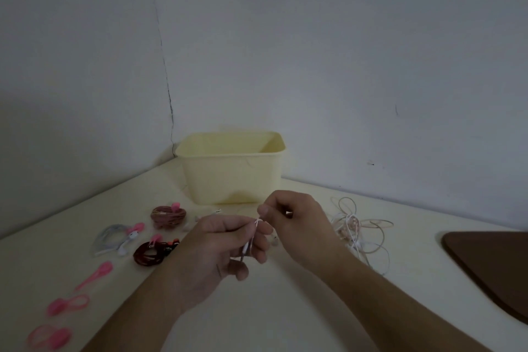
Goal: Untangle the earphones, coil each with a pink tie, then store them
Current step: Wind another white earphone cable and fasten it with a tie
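My left hand point(217, 248) has its grip curled around a thin white earphone cable point(251, 237), which runs up between my fingers, and my right hand point(291, 220) pinches the same cable at its upper end, just above the left hand's fingertips. Both hands hang over the pale bench point(271, 308), in front of the cream plastic bin point(231, 177) that stands against the wall corner. To my right, a tangled heap of white and beige earphones point(360, 231) lies on the bench, close to my right wrist. To my left lie three finished coils, each with a pink tie on it: a brownish coil point(168, 216) nearest the bin, a grey-white coil point(114, 238) with earbuds showing, and a dark red coil point(151, 253). Nearer to me at the left edge, three loose pink ties point(68, 304) lie in a row. A dark brown board point(491, 263) sits at the far right.
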Tool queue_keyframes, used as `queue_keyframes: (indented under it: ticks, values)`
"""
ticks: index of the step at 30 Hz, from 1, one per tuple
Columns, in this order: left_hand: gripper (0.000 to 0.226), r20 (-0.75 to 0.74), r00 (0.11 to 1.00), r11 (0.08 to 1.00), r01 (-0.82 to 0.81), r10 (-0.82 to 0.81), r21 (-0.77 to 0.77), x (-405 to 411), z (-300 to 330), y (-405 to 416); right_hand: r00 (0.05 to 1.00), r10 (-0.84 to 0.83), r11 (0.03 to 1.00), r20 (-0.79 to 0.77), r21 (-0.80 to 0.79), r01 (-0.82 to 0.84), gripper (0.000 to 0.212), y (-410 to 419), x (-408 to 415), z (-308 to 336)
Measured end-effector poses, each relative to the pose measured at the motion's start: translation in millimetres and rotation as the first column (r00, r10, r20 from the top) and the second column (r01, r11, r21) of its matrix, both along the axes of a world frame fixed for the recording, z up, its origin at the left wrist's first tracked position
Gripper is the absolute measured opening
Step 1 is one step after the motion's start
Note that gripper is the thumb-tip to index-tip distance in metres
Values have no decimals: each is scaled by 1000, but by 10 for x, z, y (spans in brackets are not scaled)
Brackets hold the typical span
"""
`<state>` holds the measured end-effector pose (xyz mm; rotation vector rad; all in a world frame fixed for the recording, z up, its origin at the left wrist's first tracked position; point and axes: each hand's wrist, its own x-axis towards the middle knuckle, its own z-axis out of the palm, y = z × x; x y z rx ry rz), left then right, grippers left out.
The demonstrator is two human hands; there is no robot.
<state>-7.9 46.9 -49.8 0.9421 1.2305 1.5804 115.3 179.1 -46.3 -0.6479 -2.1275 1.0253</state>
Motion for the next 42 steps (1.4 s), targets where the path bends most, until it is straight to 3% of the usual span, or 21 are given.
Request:
queue_keyframes:
  ticks: [3,7,12,15,19,23,26,30,32,35,37,42]
  values:
    - [25,103,994,997,-34,27,68,26,19,-2,998,67,995,7,-74,-67,28,-38,-43,-62]
    - [31,165,964,960,-235,209,155,-28,47,32,975,114,992,189,35,-123,30,-136,-13,-81]
    - [19,-244,861,895,-430,446,119,-88,-36,61,962,149,986,230,41,-162,25,-213,-41,-65]
    - [26,-384,854,930,-365,352,42,-47,-70,81,981,141,988,133,42,-147,28,-208,-34,-2]
    - [26,-230,956,980,-196,183,-32,-12,-27,66,999,-13,997,47,76,9,24,-110,24,57]
    - [24,-66,994,995,-94,92,-27,29,-5,47,998,-49,999,-26,8,49,23,-4,21,6]
    - [25,111,988,989,-116,106,89,47,45,24,1000,-2,999,-17,-48,1,27,-7,-7,-27]
    - [33,220,956,954,-238,195,185,8,69,25,983,93,993,156,53,-103,36,-178,-85,-104]
    - [29,124,956,940,-286,266,188,-4,51,37,965,117,983,236,110,-146,37,-252,-103,-117]
    - [22,-239,872,904,-411,428,121,-33,-49,82,950,123,971,286,162,-175,28,-275,-80,-77]
    - [26,-366,832,906,-412,418,97,-44,-102,104,961,113,978,254,141,-153,23,-263,-53,-25]
    - [33,-368,897,964,-267,246,-6,3,-58,110,987,-6,997,161,81,-7,29,-148,34,100]
